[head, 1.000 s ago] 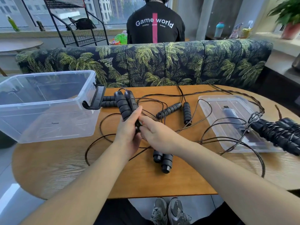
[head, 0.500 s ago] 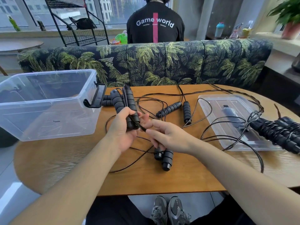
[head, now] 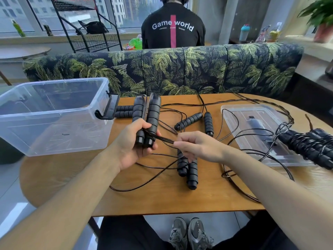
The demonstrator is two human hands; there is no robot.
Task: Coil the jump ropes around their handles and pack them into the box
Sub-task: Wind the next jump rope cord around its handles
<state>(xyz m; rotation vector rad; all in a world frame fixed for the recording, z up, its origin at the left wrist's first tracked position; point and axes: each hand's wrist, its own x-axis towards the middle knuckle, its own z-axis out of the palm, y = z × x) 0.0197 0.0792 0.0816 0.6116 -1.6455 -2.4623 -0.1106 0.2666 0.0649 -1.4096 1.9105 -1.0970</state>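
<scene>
Your left hand (head: 131, 150) grips two black handles (head: 147, 116) held side by side, upright above the desk (head: 162, 201). Your right hand (head: 196, 147) pinches the rope strands (head: 163, 138) stretched taut from those handles. Other jump ropes (head: 188, 166) lie loose on the desk. The clear box (head: 54, 116) stands to the left, its lid (head: 259, 130) to the right.

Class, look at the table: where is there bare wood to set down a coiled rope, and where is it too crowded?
Bare wood lies along the table's near-left edge, in front of the clear box. The middle, between box and lid, is crowded with handles and loose cord.
</scene>
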